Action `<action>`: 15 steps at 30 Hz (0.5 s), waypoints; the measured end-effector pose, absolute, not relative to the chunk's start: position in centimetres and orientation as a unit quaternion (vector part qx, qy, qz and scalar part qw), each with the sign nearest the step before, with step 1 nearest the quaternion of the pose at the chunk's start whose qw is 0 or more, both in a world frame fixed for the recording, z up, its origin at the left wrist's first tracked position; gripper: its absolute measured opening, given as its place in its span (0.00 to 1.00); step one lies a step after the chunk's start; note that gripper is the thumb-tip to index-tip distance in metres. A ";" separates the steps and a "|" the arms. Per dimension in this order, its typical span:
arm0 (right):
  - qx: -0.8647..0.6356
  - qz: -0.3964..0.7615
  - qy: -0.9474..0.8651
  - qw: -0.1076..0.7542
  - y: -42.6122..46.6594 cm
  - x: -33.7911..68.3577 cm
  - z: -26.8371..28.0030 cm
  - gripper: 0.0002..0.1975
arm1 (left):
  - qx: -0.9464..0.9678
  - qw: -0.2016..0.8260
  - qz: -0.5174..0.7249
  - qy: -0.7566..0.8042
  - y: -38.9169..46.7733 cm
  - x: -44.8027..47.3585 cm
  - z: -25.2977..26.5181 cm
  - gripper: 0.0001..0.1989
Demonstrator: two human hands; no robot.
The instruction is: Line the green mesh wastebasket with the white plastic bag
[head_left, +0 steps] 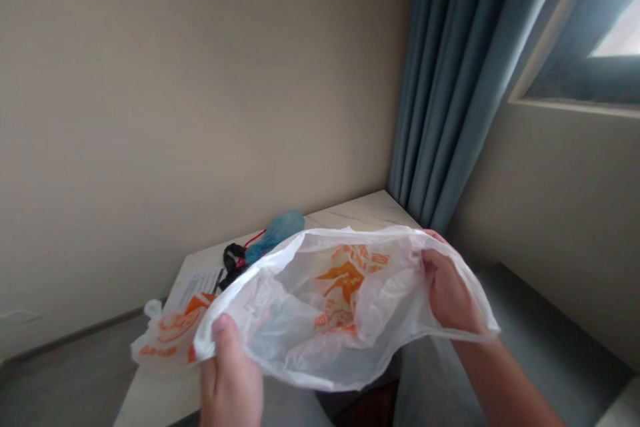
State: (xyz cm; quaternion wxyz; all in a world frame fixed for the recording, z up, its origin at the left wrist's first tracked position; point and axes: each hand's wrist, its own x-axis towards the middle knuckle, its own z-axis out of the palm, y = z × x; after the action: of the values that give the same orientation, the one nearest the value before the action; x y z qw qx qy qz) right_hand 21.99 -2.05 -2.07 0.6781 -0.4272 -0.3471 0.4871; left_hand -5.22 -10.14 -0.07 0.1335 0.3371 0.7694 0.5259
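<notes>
A white translucent plastic bag [280, 360] with orange printing is stretched wide in front of me, its mouth facing me. My left hand [233, 367] is closed on the left end of the rim, the thumb lying over the edge. At the other end, my right hand [450, 287] reaches inside the mouth and is closed on the far wall, with its fingertips partly hidden by the plastic. The near rim lies across my right wrist. Orange print shows through the middle of the bag, and the inside looks crumpled.
Behind the bag stands a white table [360, 208]. On it lie another white bag with orange print [173, 333], a blue plastic bag [283, 230], a black bundle [233, 260] and a printed sheet [195, 283]. A blue curtain [455, 80] hangs at the right.
</notes>
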 end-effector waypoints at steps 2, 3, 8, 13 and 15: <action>-0.426 0.492 -0.321 0.688 -1.6 22.3 -2.4 0.06 | 0.297 0.202 0.537 0.763 -8.9 -3.8 -0.4 0.35; -0.430 0.486 -0.317 0.692 -1.4 22.3 -2.6 0.06 | 0.288 0.220 0.550 0.752 -8.4 -3.3 -0.7 0.35; -0.466 0.406 -0.395 0.679 -1.3 22.1 -3.4 0.07 | 0.355 0.198 0.622 0.670 -6.3 -2.3 -3.2 0.30; -0.481 0.341 -0.495 0.638 -1.0 21.9 -3.4 0.10 | 0.404 0.136 0.641 0.639 -4.7 -2.7 -5.1 0.25; -0.484 0.322 -0.507 0.636 -0.2 21.9 -3.8 0.10 | 0.442 0.127 0.629 0.627 -3.9 -2.8 -5.5 0.25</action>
State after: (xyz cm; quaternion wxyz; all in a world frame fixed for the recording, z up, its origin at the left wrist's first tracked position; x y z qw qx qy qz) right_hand 21.86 -0.22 -3.82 0.6359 -0.4843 -0.5072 0.3221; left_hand -2.77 -3.94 -5.49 0.1274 0.4425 0.6267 0.6287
